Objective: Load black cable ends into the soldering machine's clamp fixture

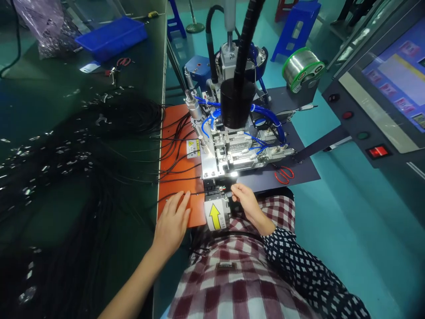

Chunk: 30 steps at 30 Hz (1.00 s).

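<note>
My left hand [171,221] lies palm down on the orange mat [195,215], fingers stretched out and touching a thin black cable [199,193]. That cable runs right to the near end of a metal bench machine [229,153], where short coloured wire ends [222,189] show. Just right of those ends, my right hand [245,201] is closed in a pinch; whatever is between its fingertips is too small to make out. Below the wire ends sits a white label with a yellow arrow [215,216]. More black cables [179,150] lie side by side into the machine.
A large heap of black cables [109,133] covers the dark table at left, with a blue tray [113,37] behind. Red-handled scissors [284,175] lie right of the machine. A solder wire spool [303,70] stands behind; a control panel [381,110] is at right.
</note>
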### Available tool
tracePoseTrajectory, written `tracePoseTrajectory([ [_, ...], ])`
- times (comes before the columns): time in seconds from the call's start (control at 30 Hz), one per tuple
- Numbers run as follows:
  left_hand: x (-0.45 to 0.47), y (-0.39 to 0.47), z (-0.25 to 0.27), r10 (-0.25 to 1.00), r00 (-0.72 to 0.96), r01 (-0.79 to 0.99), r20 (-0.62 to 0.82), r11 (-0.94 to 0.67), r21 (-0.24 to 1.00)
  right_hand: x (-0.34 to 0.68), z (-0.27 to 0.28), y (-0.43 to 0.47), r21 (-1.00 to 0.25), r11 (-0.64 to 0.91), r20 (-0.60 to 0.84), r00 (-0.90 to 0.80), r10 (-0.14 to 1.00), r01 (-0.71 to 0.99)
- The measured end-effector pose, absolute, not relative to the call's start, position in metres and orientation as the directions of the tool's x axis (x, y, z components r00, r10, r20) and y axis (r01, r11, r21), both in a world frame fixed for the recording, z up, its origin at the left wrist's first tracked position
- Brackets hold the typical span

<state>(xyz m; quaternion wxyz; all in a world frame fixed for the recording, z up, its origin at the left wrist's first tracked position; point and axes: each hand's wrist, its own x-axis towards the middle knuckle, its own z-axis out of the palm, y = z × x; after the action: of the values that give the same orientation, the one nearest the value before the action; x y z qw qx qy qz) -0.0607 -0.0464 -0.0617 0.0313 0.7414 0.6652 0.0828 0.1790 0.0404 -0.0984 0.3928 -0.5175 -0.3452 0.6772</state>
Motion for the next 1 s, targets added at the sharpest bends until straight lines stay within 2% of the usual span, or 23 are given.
tracePoseTrajectory([
  [0.23,-0.063,-0.046,-0.060,0.987,0.126,0.979,0.102,-0.140,0.150,0.190,-0.097,0.034,-0.853,-0.476,-0.460,-0.122,0.880,-0.214],
  [0.43,-0.067,0.012,-0.053,0.987,0.122,0.973,0.108,-0.140,0.185,0.195,-0.097,0.033,-0.844,-0.491,-0.478,-0.111,0.871,-0.215],
  [0.57,-0.080,0.033,-0.025,0.975,0.210,0.931,0.067,-0.220,0.293,0.204,-0.096,0.032,-0.846,-0.489,-0.476,-0.114,0.872,-0.210],
  [0.63,-0.084,0.017,-0.006,0.949,0.312,0.910,-0.038,-0.287,0.300,0.212,-0.095,0.032,-0.847,-0.488,-0.478,-0.100,0.873,-0.209],
  [0.7,-0.085,-0.013,0.006,0.812,0.515,0.854,-0.275,-0.461,0.240,0.219,-0.093,0.032,-0.844,-0.488,-0.481,-0.088,0.872,-0.220],
  [0.77,-0.084,-0.043,0.007,0.716,0.561,0.807,-0.416,-0.584,0.083,0.222,-0.091,0.032,-0.841,-0.488,-0.483,-0.082,0.872,-0.235],
  [0.87,-0.085,-0.071,-0.005,0.714,0.520,0.754,-0.469,-0.642,-0.141,0.218,-0.084,0.035,-0.838,-0.487,-0.476,-0.106,0.873,-0.247],
  [0.93,-0.089,-0.073,-0.010,0.713,0.515,0.749,-0.477,-0.645,-0.156,0.213,-0.079,0.037,-0.841,-0.481,-0.463,-0.128,0.877,-0.248],
  [1.0,-0.096,-0.066,-0.005,0.716,0.534,0.769,-0.450,-0.633,-0.094,0.210,-0.075,0.037,-0.849,-0.472,-0.448,-0.149,0.881,-0.236],
])
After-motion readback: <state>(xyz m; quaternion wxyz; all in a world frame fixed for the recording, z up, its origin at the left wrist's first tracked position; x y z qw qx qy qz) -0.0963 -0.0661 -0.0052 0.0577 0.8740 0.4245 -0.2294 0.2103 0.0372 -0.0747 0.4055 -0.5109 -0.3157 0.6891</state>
